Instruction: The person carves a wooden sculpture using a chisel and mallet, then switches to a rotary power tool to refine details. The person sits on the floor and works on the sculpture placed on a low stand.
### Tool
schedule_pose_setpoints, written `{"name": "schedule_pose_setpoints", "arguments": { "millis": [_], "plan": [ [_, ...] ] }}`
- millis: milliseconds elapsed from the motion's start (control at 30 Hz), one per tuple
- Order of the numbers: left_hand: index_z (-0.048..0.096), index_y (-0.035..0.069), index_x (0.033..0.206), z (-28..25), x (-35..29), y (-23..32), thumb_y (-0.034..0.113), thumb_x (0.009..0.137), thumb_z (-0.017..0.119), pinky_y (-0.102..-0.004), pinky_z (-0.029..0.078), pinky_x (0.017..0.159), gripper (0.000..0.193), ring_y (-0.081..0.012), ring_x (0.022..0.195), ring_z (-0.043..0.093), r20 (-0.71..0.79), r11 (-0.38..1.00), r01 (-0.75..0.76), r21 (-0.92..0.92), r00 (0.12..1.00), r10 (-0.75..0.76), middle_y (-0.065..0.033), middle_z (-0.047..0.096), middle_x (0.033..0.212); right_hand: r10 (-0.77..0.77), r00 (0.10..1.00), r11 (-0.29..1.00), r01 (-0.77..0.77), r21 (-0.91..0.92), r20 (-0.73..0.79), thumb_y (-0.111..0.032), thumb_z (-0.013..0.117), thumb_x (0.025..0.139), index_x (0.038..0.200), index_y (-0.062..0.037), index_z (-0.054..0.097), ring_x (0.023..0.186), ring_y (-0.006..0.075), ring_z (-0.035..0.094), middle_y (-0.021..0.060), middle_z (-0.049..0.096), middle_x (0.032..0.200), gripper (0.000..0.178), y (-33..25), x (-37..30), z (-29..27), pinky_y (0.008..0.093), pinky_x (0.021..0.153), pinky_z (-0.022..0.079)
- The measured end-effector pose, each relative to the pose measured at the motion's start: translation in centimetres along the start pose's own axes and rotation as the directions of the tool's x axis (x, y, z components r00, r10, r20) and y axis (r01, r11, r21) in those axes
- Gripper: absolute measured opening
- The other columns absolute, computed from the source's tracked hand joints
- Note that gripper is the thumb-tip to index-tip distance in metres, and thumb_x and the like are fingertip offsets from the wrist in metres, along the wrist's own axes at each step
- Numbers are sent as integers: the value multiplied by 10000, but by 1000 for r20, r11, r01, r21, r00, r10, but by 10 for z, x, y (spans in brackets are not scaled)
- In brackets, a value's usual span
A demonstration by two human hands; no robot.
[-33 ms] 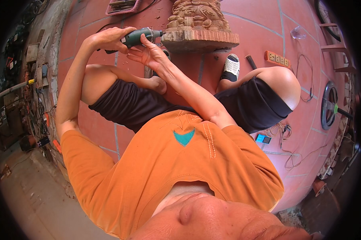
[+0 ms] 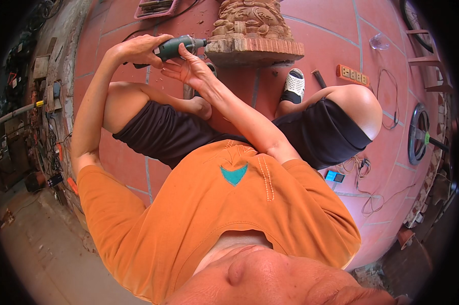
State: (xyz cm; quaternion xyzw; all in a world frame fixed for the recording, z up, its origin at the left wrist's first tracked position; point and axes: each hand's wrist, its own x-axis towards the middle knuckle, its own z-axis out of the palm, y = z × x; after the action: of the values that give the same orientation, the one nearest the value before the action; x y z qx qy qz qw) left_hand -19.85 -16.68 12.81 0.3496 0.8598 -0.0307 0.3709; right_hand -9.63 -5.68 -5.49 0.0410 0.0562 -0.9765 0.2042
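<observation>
A dark green die grinder (image 2: 173,48) with a grey collar points rightward. Its tip meets the left side of a carved wooden piece (image 2: 252,20) with a thick base, as far as I can see; the exact contact is too small to tell. Around the back of the grinder's body my left hand (image 2: 140,51) is closed. My right hand (image 2: 193,72) cradles the front half from the near side, thumb up against the body and fingers partly under it. The grinder's cord runs behind my left hand.
A pink basket (image 2: 157,9) with flat pieces lies at the far left. On the right are an orange power strip (image 2: 352,74), a dark-handled tool (image 2: 319,79), a clear plastic cup (image 2: 378,41), a wheel (image 2: 418,133) and a lit phone (image 2: 335,176) near loose cords.
</observation>
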Motion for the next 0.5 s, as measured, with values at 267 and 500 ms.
{"name": "schedule_pose_setpoints", "arguments": {
  "millis": [267,500],
  "plan": [
    [399,130,1511,1,5,-9,225,662,774,-398,566,553,933,-276,624,678,-30,999,-38,31,999,39,-158,657,769,-16,1000,1000,16,13,5,-456,742,901,1343,-89,569,1168,358,655,135,679,1217,600,2,2,-1,577,996,546],
    [410,125,1502,7,11,-22,225,649,795,-414,549,584,941,-306,629,680,-21,993,-110,50,994,111,-179,681,816,-19,999,999,20,36,-28,-459,730,912,1398,-147,529,1206,341,639,110,657,1293,612,10,-5,4,563,984,540]
  ]
}}
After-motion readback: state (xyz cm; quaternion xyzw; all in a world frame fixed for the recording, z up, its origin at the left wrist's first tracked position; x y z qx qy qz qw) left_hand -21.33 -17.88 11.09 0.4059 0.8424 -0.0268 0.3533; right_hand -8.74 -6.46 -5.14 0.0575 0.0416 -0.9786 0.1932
